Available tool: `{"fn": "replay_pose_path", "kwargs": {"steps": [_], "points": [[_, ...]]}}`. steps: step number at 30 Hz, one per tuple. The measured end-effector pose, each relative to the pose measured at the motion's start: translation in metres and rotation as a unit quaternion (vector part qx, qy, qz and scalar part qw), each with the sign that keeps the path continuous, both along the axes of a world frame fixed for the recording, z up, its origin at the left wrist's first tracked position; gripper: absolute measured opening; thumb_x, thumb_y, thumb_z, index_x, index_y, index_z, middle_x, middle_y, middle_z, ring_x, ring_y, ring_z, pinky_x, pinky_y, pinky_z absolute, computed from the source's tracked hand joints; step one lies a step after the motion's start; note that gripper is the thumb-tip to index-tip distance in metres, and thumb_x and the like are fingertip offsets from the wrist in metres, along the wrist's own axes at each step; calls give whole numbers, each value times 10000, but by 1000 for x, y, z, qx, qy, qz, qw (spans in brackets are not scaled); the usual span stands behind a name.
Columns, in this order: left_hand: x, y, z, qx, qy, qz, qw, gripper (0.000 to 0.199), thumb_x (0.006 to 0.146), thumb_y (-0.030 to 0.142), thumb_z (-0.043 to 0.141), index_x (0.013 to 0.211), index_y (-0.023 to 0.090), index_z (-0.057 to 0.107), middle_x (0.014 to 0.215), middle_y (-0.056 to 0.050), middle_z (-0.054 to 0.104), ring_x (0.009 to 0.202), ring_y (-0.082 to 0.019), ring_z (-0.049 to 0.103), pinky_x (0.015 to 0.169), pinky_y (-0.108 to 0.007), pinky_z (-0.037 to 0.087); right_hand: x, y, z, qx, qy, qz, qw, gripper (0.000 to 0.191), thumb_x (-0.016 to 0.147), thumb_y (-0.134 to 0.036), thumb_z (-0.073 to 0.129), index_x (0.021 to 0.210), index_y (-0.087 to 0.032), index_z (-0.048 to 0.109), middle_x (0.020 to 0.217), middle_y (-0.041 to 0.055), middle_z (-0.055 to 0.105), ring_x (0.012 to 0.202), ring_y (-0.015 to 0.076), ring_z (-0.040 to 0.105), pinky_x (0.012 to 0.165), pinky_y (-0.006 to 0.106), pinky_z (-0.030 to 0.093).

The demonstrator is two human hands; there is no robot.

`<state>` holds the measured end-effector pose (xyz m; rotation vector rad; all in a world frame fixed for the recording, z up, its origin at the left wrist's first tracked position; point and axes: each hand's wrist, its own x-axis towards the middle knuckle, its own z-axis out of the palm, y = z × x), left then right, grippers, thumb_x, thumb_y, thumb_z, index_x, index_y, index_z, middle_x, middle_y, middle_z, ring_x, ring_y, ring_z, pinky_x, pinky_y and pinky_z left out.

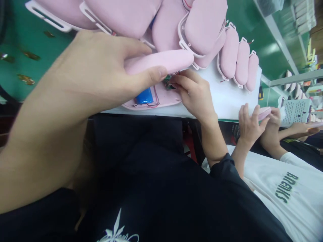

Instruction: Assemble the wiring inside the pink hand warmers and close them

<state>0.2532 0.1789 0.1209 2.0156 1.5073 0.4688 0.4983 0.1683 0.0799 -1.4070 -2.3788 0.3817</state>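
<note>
My left hand grips a pink oval shell half, thumb below and fingers above, and holds it tilted up over its other half. That lower pink shell lies open at the table's near edge. Inside it are a blue battery pack, thin red and black wires and a small green circuit board. The fingers of my right hand are pinched together at the board, under the raised half. Their tips partly hide the board and the wires there.
Several pink oval cases with white side loops are piled behind my hands, and others stand in a row rightward. White sheeting covers the table. Gold scraps lie left on the green surface. A co-worker's hands hold a pink piece at right.
</note>
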Motion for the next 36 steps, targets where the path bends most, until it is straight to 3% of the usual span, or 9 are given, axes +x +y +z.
{"fn": "replay_pose_path", "kwargs": {"steps": [4, 8, 12, 18, 26, 31, 36], "points": [[0, 0, 0, -3, -2, 12, 1000, 846, 931, 860, 306, 1354, 283, 755, 983, -37, 703, 1155, -369, 695, 1084, -541, 525, 1, 0, 2, -22, -6, 2, 1000, 226, 1112, -262, 502, 1145, -249, 725, 1157, 50, 696, 1147, 220, 690, 1080, 406, 594], [0, -4, 3, -6, -37, 45, 998, 759, 965, 796, 400, 1375, 263, 755, 1013, -17, 721, 1155, -367, 707, 1106, -529, 530, -2, 3, 2, 16, -22, -10, 1000, 249, 1125, -280, 475, 1131, -220, 717, 1111, 61, 693, 1105, 207, 689, 1056, 383, 594], [2, -7, 4, -2, -63, 63, 996, 693, 940, 736, 476, 1354, 270, 778, 982, -41, 719, 1047, -369, 710, 1100, -524, 508, -1, 5, 1, 43, -62, 15, 997, 301, 1133, -296, 432, 1150, -206, 718, 1135, 65, 698, 1124, 214, 702, 1051, 382, 610], [2, -1, -3, 5, -70, 46, 996, 674, 898, 740, 484, 1262, 280, 815, 909, -71, 725, 929, -353, 689, 957, -488, 505, 8, 6, 0, 24, -73, 40, 996, 314, 1128, -301, 432, 1240, -214, 712, 1234, 72, 702, 1206, 232, 697, 1124, 415, 598], [3, -4, 0, 12, -68, 45, 997, 695, 925, 704, 478, 1328, 230, 790, 960, -87, 729, 983, -371, 698, 1076, -504, 503, -1, 6, 14, 38, -106, 27, 993, 262, 1093, -286, 508, 1184, -241, 749, 1183, 77, 758, 1100, 229, 723, 985, 383, 647], [2, -1, -8, 30, -79, 47, 995, 629, 939, 714, 520, 1280, 271, 808, 1004, -59, 759, 1114, -401, 728, 1065, -538, 542, 2, 12, 2, 56, -17, 22, 998, 196, 1034, -225, 539, 1084, -227, 728, 1089, 45, 771, 976, 179, 733, 918, 359, 661], [1, -1, -13, 47, -97, 36, 994, 747, 950, 778, 468, 1369, 236, 766, 1197, -27, 783, 1252, -392, 716, 1120, -567, 538, 5, 15, -5, 45, -2, 2, 999, 137, 1027, -275, 551, 1077, -207, 660, 964, 16, 730, 854, 167, 711, 866, 378, 669]]}}
